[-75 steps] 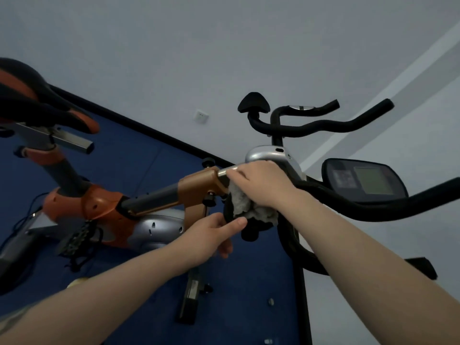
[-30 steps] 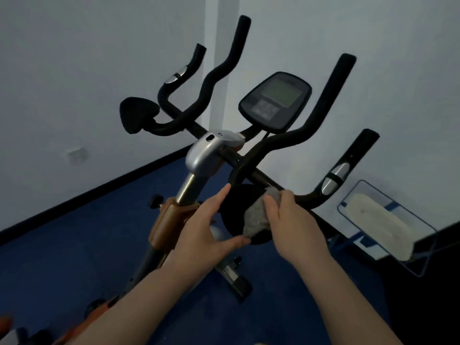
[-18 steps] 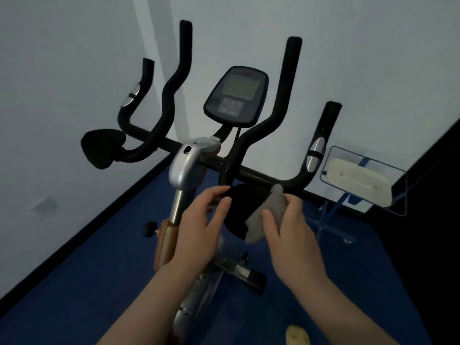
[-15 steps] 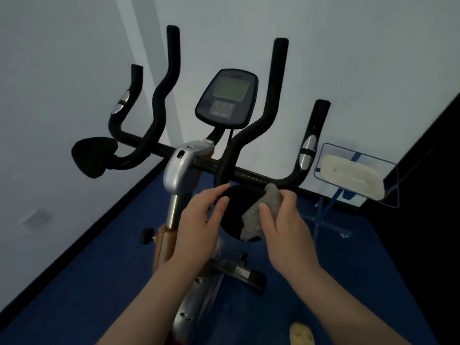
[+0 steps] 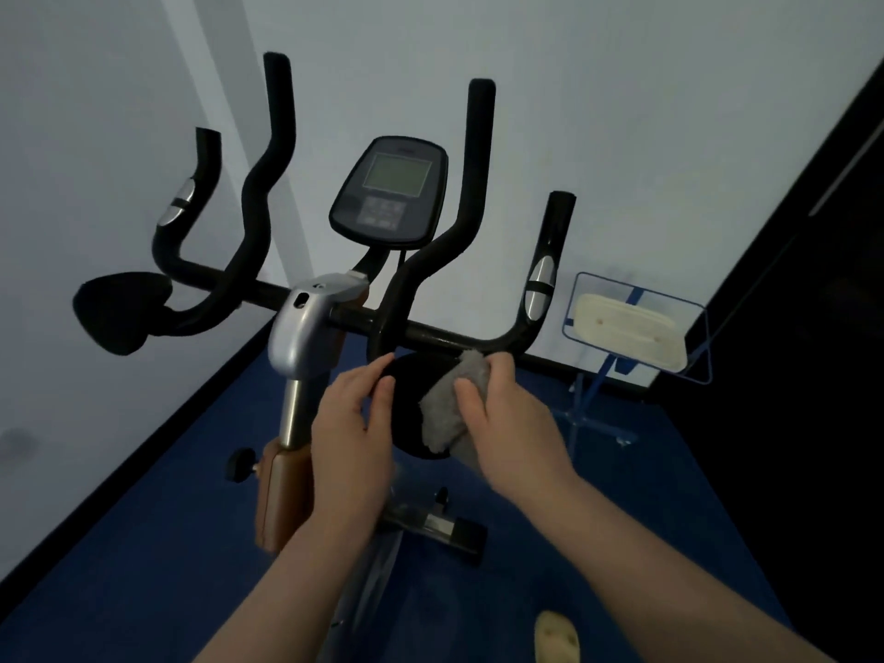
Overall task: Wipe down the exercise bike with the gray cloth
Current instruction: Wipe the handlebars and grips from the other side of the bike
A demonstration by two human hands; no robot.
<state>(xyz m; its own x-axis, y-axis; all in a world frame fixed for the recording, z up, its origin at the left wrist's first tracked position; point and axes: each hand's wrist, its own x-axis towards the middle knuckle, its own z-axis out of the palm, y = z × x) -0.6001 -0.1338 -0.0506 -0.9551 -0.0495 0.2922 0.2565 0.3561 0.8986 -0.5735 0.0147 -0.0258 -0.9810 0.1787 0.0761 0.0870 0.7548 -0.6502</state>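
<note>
The exercise bike's black handlebars (image 5: 430, 334) spread across the middle, with a grey console (image 5: 390, 191) above and a silver stem cover (image 5: 306, 327) on an orange post. Below the bar hangs a round black elbow pad (image 5: 411, 404). My right hand (image 5: 507, 423) grips the gray cloth (image 5: 447, 413) and holds it against the pad's right side. My left hand (image 5: 354, 433) rests on the pad's left edge with fingers nearly straight. A second black pad (image 5: 119, 311) sits at the far left.
A blue wire stand holding a cream tray (image 5: 631, 330) stands at the right by the white wall. The bike's front foot (image 5: 435, 526) lies on the blue floor below my hands. A yellowish slipper (image 5: 557, 638) shows at the bottom edge. A dark panel fills the right side.
The view swung from the bike's side to behind the handlebars. My right hand carried the cloth from the silver stem cover to the round black pad; my left hand came to the pad's edge.
</note>
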